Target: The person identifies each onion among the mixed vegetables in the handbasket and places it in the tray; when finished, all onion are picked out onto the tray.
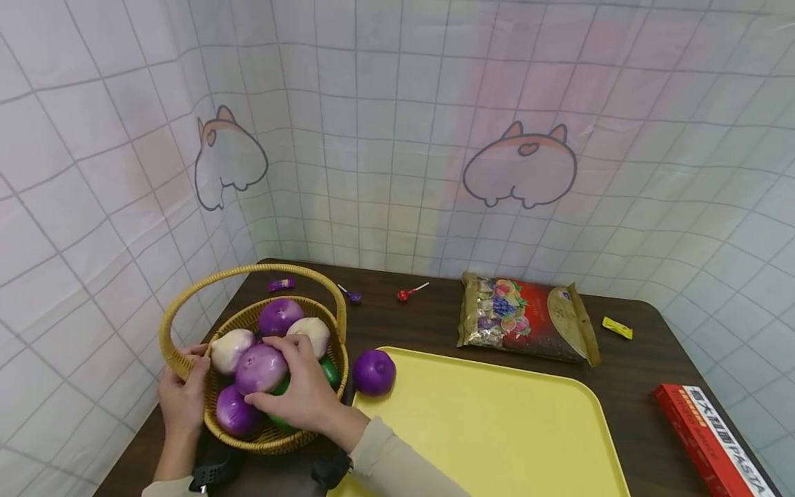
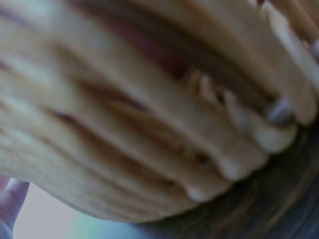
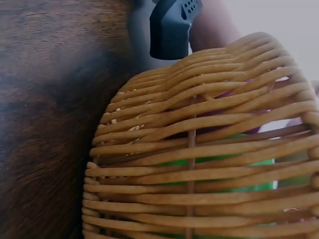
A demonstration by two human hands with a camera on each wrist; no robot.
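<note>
A wicker basket point(image 1: 273, 447) with a tall arched handle stands on the left of the table. My left hand point(image 1: 180, 400) grips its left rim beside the foot of the handle. Over the basket, my right hand point(image 1: 304, 386) holds a shiny, round purple vegetable point(image 1: 257, 369), thumb on the near side and fingers on the far side. Around it lie other purple ones point(image 1: 236, 412), white ones point(image 1: 231, 350) and green ones point(image 1: 330, 373), partly covered by the right hand. Wicker point(image 2: 149, 99) fills the left wrist view; green shows through the weave point(image 3: 199, 119) in the right wrist view.
A yellow tray point(image 1: 497, 428) lies right of the basket, a purple round vegetable point(image 1: 374, 373) at its far left corner. Behind are lollipops point(image 1: 404, 295), a purple wrapped sweet point(image 1: 281, 284) and a candy bag point(image 1: 528, 317). A yellow sweet point(image 1: 617, 328) and red pasta box point(image 1: 708, 438) lie right.
</note>
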